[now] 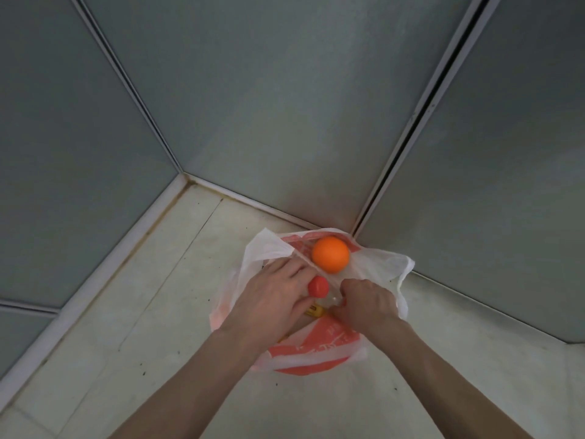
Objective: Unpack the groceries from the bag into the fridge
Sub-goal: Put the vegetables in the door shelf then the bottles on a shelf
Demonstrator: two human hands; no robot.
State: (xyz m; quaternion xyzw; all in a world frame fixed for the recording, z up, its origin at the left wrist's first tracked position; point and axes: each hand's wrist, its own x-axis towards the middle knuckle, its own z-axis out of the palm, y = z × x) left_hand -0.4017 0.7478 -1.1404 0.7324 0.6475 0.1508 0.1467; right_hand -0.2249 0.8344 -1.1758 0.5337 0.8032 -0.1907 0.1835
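Thin crinkly plastic bag (316,353), white with red-orange print, sits on the pale tiled floor (142,312) right at the foot of the grey matte fridge doors (269,106); doors look closed, with a dark seam between panels. Smooth round orange (330,254) rests at the far rim of the bag, nearest the doors. Red ribbed bottle cap (318,287) pokes up mid-bag; the bottle body under it is clear and hard to make out. A yellow item (315,311) near the cap is mostly covered, shape unclear. Left hand (278,296) lies on the bag's left side beside the cap, fingers fairly straight and spread, tips tucked under plastic. Right hand (368,304) is on the bag's right side, fingers curled and gripping a fold of the bag; fingertips hidden. Floor has dark specks.
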